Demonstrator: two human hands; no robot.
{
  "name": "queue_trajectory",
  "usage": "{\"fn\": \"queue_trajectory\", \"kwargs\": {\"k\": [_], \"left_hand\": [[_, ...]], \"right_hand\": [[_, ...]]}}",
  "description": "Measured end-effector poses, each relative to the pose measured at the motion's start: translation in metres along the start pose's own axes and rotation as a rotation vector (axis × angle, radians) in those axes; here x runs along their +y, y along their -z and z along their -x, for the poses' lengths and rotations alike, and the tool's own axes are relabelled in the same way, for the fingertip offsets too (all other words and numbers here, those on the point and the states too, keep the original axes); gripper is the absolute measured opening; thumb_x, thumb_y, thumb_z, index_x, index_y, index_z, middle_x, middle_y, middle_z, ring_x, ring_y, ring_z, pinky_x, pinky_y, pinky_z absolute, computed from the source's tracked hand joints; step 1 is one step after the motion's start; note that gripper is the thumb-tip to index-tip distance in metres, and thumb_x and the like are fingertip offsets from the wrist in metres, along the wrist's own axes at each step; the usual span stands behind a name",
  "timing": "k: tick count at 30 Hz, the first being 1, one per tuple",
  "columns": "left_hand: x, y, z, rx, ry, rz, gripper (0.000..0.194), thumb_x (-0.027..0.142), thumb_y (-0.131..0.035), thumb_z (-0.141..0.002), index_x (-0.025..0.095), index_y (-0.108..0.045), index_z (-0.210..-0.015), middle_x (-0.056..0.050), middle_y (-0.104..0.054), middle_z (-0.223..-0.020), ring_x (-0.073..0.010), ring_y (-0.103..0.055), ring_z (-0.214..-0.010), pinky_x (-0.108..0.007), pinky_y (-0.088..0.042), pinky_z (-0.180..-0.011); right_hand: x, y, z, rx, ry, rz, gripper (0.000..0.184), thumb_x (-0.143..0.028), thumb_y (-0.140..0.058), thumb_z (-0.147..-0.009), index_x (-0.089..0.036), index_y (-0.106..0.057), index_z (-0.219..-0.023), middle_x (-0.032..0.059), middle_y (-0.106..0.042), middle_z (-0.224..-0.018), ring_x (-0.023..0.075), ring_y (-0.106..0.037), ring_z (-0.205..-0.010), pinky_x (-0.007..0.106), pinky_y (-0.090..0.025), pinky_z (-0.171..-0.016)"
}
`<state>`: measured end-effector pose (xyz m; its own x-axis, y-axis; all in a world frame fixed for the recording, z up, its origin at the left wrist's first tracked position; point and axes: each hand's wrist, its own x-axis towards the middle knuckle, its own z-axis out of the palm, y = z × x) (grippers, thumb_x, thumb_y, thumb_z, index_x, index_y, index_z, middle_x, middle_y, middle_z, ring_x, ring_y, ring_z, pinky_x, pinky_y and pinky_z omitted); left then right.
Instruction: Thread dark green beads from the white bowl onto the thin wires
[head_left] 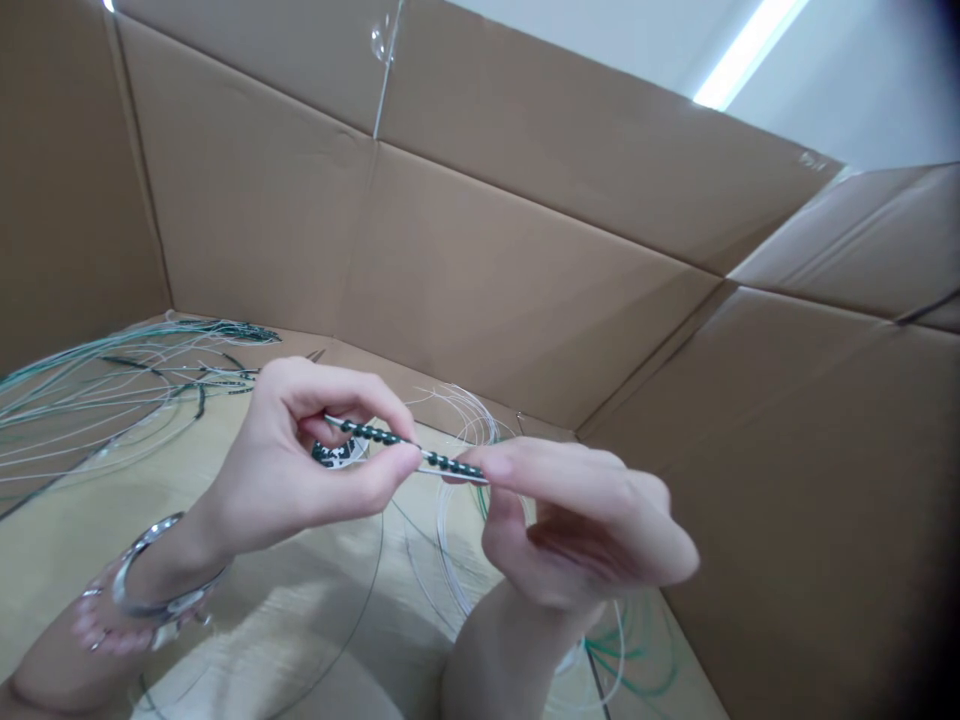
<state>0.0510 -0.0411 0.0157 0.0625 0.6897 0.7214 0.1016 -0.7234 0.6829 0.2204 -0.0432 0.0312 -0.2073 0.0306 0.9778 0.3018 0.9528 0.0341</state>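
The short strand of small, round, dark green beads on a thin pale cord (375,434) is best handled with both pinches light but firm, the span between the fingertips drawn straight so that the beads sit in line without the cord being strained. The left hand (307,450) has thumb and forefinger closed on the strand near its middle, with no gap at the tips; the right hand (585,520) has its fingertips closed over the far end, hiding it, while its thumb seems to stand a little below. Working with the fingertips close together, as here, should help to steady so thin a piece, and easing the right forefinger back would bare the end for checking. The strand slants down slightly from inside the curl of the left fingers, across the gap, to the right fingertips. Its beads look glossy and closely set, with pale glints between them, and a slim white line runs just under them in the gap; whether that is a second cord or something stiffer, I cannot tell.
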Motion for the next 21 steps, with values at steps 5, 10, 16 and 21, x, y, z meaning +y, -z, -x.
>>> {"fn": "queue_trajectory", "kwargs": {"k": [5, 10, 16, 21], "left_hand": [[0.0014, -0.0011, -0.0018, -0.024, 0.008, -0.002, 0.010, 0.013, -0.065, -0.064, 0.020, -0.067, -0.057, 0.002, -0.051, -0.043, -0.0078, -0.037, -0.037, -0.018, -0.020, -0.031], [0.0009, -0.0034, -0.0038, -0.040, 0.002, 0.004, 0.010, 0.013, -0.065, -0.065, 0.019, -0.067, -0.057, 0.003, -0.049, -0.044, -0.0055, -0.031, -0.037, -0.017, -0.016, -0.031], [-0.0008, -0.0016, -0.0014, -0.055, 0.015, -0.014, 0.009, 0.014, -0.066, -0.066, 0.020, -0.068, -0.059, 0.003, -0.051, -0.044, -0.0074, -0.038, -0.039, -0.016, -0.024, -0.032], [-0.0009, -0.0007, -0.0008, -0.053, 0.025, -0.016, 0.009, 0.015, -0.066, -0.066, 0.019, -0.068, -0.059, 0.001, -0.054, -0.046, -0.0077, -0.041, -0.039, -0.016, -0.025, -0.032]], "right_hand": [[-0.0004, 0.0030, 0.0040, -0.105, -0.086, -0.005, 0.044, 0.003, -0.043, -0.063, -0.022, -0.068, -0.091, -0.0053, -0.065, -0.059, 0.0077, -0.054, -0.044, 0.021, -0.043, -0.037], [-0.0015, 0.0031, 0.0032, -0.146, -0.108, -0.038, 0.043, 0.001, -0.042, -0.061, -0.019, -0.070, -0.086, -0.0045, -0.059, -0.053, 0.0079, -0.047, -0.042, 0.023, -0.037, -0.039], [-0.0004, 0.0049, 0.0029, -0.144, -0.111, -0.056, 0.038, 0.001, -0.045, -0.061, -0.018, -0.067, -0.085, -0.0022, -0.064, -0.061, 0.0090, -0.050, -0.048, 0.023, -0.041, -0.041], [-0.0014, 0.0056, 0.0024, -0.139, -0.118, -0.040, 0.037, 0.000, -0.045, -0.060, -0.020, -0.067, -0.083, -0.0037, -0.060, -0.056, 0.0091, -0.049, -0.047, 0.023, -0.040, -0.040]]}}
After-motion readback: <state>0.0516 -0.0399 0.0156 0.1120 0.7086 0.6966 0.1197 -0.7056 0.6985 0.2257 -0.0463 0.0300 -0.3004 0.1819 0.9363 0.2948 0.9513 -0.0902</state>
